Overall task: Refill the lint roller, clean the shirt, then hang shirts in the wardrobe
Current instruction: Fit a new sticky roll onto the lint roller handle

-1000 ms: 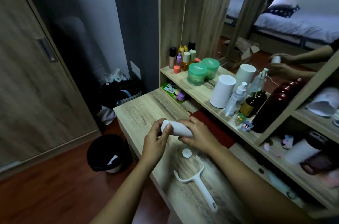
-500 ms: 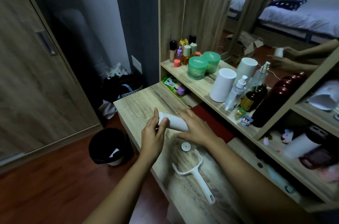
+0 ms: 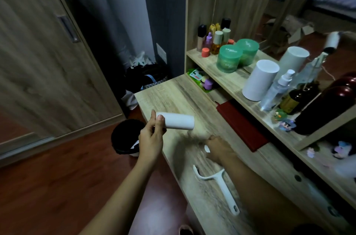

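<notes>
While left hand (image 3: 151,138) fingers clamp one end of the smooth white roll (image 3: 179,123), right hand (image 3: 217,148) fingers blur beyond telling.

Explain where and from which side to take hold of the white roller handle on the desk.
Probably the straight shaft of the roller handle, from above, pinching across its width. It lies flat on the desk, so only top and sides are free; its forked end is thin and curved.
</notes>
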The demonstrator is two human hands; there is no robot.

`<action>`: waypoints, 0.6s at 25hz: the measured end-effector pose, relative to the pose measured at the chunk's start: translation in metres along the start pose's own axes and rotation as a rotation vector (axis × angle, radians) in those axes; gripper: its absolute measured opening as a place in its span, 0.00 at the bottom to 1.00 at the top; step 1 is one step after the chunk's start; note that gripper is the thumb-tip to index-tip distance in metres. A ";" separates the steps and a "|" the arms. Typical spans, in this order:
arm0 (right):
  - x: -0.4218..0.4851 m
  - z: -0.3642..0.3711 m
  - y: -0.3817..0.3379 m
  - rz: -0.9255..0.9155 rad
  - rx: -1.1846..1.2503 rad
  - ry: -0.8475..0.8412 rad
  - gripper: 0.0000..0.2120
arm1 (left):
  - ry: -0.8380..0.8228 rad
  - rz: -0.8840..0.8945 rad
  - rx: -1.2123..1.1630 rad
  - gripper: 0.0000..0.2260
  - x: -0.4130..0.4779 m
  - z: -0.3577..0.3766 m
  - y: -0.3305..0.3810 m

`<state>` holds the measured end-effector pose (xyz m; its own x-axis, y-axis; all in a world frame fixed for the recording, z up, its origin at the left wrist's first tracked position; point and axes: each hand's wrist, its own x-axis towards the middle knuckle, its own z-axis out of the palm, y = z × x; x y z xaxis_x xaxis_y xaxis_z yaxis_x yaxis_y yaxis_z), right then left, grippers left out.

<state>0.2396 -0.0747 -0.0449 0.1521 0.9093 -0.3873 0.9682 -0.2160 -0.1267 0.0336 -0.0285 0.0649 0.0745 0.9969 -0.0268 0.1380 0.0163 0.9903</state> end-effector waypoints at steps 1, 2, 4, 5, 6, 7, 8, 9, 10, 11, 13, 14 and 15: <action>0.004 0.004 -0.001 0.005 -0.018 -0.001 0.19 | 0.007 -0.001 -0.009 0.15 0.000 -0.001 0.000; 0.008 0.006 -0.002 0.010 -0.030 0.003 0.17 | 0.010 -0.001 -0.026 0.15 0.000 -0.001 0.001; 0.010 0.010 -0.001 0.013 -0.059 0.006 0.16 | 0.009 -0.002 -0.080 0.14 0.001 -0.002 0.003; 0.010 0.011 0.000 0.007 -0.081 0.007 0.16 | 0.004 -0.008 -0.113 0.14 0.001 -0.002 0.004; 0.008 0.013 0.001 0.001 -0.095 0.002 0.16 | -0.007 -0.022 -0.160 0.13 0.001 -0.001 0.005; 0.006 0.013 0.001 -0.008 -0.080 0.010 0.16 | -0.023 -0.055 -0.223 0.12 0.001 0.000 0.007; 0.002 0.009 -0.001 -0.020 -0.015 0.044 0.17 | -0.039 -0.101 -0.295 0.12 0.001 0.001 0.011; -0.003 0.002 -0.005 -0.033 0.122 0.140 0.17 | -0.049 -0.150 -0.361 0.12 0.001 0.002 0.015; -0.009 -0.011 -0.011 -0.033 0.304 0.287 0.16 | -0.054 -0.194 -0.414 0.13 0.003 0.003 0.019; -0.016 -0.028 -0.018 -0.020 0.497 0.451 0.16 | -0.051 -0.230 -0.452 0.13 0.005 0.004 0.024; -0.032 -0.069 -0.030 -0.032 0.890 0.710 0.15 | -0.045 -0.281 -0.491 0.12 0.009 0.005 0.029; -0.043 -0.088 -0.035 -0.066 1.055 0.738 0.15 | -0.048 -0.294 -0.507 0.11 0.010 0.006 0.030; -0.053 -0.103 -0.040 -0.126 1.183 0.724 0.16 | -0.055 -0.303 -0.517 0.11 0.011 0.008 0.030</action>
<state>0.2136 -0.0775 0.0742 0.4971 0.8463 0.1914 0.2972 0.0412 -0.9539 0.0463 -0.0174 0.0932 0.1598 0.9365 -0.3120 -0.3362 0.3488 0.8748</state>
